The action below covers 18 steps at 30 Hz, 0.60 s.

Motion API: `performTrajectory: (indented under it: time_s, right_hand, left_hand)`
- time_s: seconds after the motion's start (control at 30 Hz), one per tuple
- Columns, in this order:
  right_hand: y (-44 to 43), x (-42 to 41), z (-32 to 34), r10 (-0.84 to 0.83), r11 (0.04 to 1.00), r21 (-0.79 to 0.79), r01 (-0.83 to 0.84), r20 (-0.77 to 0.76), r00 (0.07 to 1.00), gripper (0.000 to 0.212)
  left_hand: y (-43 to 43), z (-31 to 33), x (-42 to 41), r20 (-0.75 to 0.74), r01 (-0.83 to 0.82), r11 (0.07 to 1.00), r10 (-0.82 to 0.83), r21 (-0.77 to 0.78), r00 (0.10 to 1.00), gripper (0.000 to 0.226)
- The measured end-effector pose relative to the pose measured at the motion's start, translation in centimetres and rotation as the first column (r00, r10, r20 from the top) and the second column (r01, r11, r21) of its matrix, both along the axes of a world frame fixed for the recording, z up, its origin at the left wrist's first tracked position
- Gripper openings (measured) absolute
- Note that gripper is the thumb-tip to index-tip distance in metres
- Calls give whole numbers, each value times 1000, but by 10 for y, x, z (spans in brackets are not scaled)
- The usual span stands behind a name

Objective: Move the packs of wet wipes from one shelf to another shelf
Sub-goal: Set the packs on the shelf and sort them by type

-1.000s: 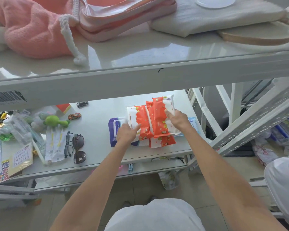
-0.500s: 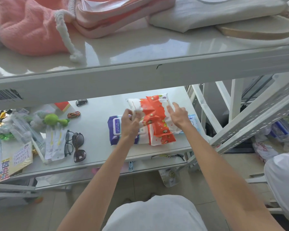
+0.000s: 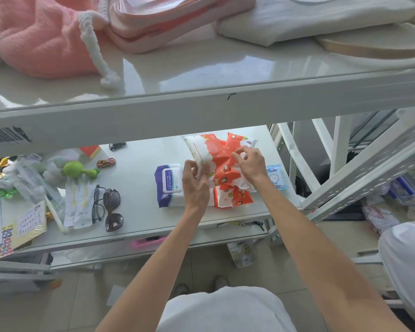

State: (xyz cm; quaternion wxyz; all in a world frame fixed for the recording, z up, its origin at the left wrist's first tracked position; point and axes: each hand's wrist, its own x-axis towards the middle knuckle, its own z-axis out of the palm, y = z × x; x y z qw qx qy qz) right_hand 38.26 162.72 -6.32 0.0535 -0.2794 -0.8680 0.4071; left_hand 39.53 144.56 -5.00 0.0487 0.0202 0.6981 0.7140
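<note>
— What is seen of the room and the surfaces?

— A white metal shelving unit is seen from above, over a pale tiled floor (image 3: 340,238); a glossy upper shelf (image 3: 201,68) is occupied by a pink knitted cloth (image 3: 41,41) with a white cord (image 3: 94,44), a folded white cloth (image 3: 309,17) and a round wooden board (image 3: 374,41); a lower shelf (image 3: 139,164) is laid out beneath it.

— What is kept on the lower shelf?

— Toward its left, a green toy (image 3: 77,169), two small toy cars (image 3: 106,162), sunglasses (image 3: 112,209) and a sheet of stickers (image 3: 19,226) are found; toward its right, a purple and white pack of wipes (image 3: 169,185) is lain flat, and a small blue pack (image 3: 276,176) is partly hidden near the right edge.

— Where are the orange and white packs of wet wipes?

— They (image 3: 218,154) are held bunched above the shelf's right part, with one more orange pack (image 3: 233,197) left lying under them.

— How are they gripped?

— The white end of one pack is pinched by the curled fingers of the left hand (image 3: 195,183); the crumpled orange wrappers are pressed and clutched by the right hand (image 3: 249,164); both hands are closed on the bundle.
</note>
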Motion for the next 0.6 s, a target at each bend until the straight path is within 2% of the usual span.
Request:
performTrajectory:
  time_s: [0.07, 0.1, 0.17, 0.2, 0.37, 0.53, 0.6]
  right_hand:
    - [-1, 5, -7, -119, 993, 19, 118, 30, 992, 50]
    - [-2, 7, -8, -145, 988, -54, 148, 53, 988, 63]
    - [-5, 11, -7, -60, 973, -220, 67, 39, 997, 80]
    - [-5, 12, -8, -10, 968, -251, 15, 22, 1000, 84]
    - [-4, 18, -4, 123, 976, -185, -114, 39, 992, 82]
    - [13, 26, -7, 220, 937, -292, -192, 65, 973, 99]
    - [17, 29, -1, 223, 915, -359, -183, 72, 972, 90]
  left_hand:
    - [-2, 6, -5, -26, 26, 999, -25, 42, 999, 23]
    - [-1, 10, -7, -36, 43, 997, -41, 56, 999, 22]
    - [1, 17, -11, -52, 80, 995, -77, 66, 996, 20]
    - [2, 19, -12, -52, 96, 993, -93, 64, 994, 20]
    - [8, 13, -12, -36, 158, 987, -157, 34, 987, 20]
    - [13, -9, -4, 36, 218, 976, -218, 15, 975, 24]
    - [15, -18, 0, 79, 257, 966, -257, 10, 963, 25]
